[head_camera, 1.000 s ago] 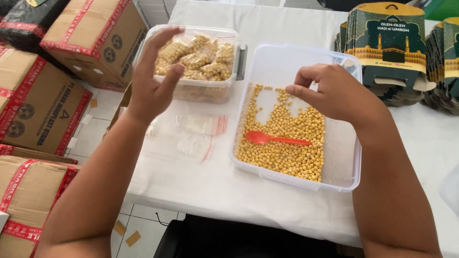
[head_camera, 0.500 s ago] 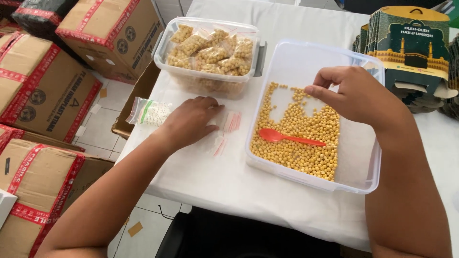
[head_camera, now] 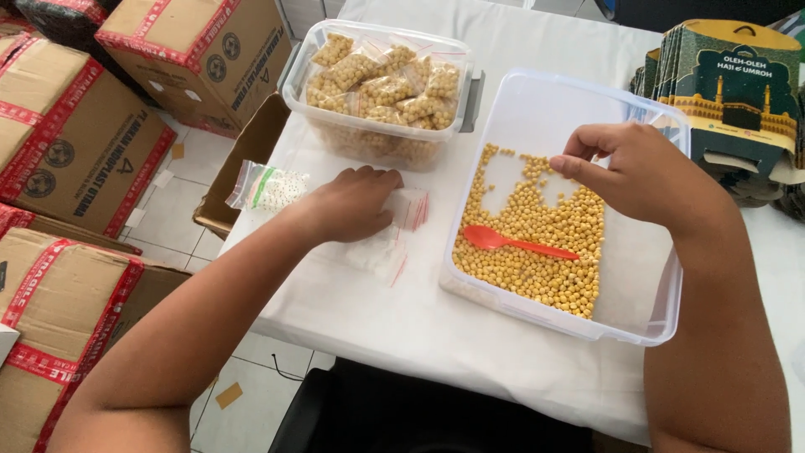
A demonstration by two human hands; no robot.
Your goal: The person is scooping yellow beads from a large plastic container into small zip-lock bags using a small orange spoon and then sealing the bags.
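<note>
Resting palm-down on the worktop (head_camera: 402,327), my left hand (head_camera: 352,201) lay flat over the small clear bags (head_camera: 394,231) with red sealing strips, its fingers loosely spread and pressing on the top one rather than pinching it. Those empty bags sat between the two plastic tubs, near the front edge of the white cloth. Just left of that hand, a small bag with white beads (head_camera: 267,186) lay at the edge of the worktop, apart from my fingers.

My right hand (head_camera: 646,172) hovered inside the big clear tub (head_camera: 646,323), thumb and forefinger drawn together in a pinch above the yellow beans (head_camera: 537,231); whether a bean sat between the fingertips I could not tell. The beans covered the left and middle part of the tub floor, and an orange spoon (head_camera: 516,242) lay on top of them, bowl to the left, clear of my hand.

Behind the left hand stood a smaller tub (head_camera: 377,138) heaped with filled bags of beans (head_camera: 381,84). Cardboard boxes (head_camera: 75,143) with red tape were stacked on the floor to the left, and dark green folded cartons (head_camera: 729,84) stood at the far right of the worktop.
</note>
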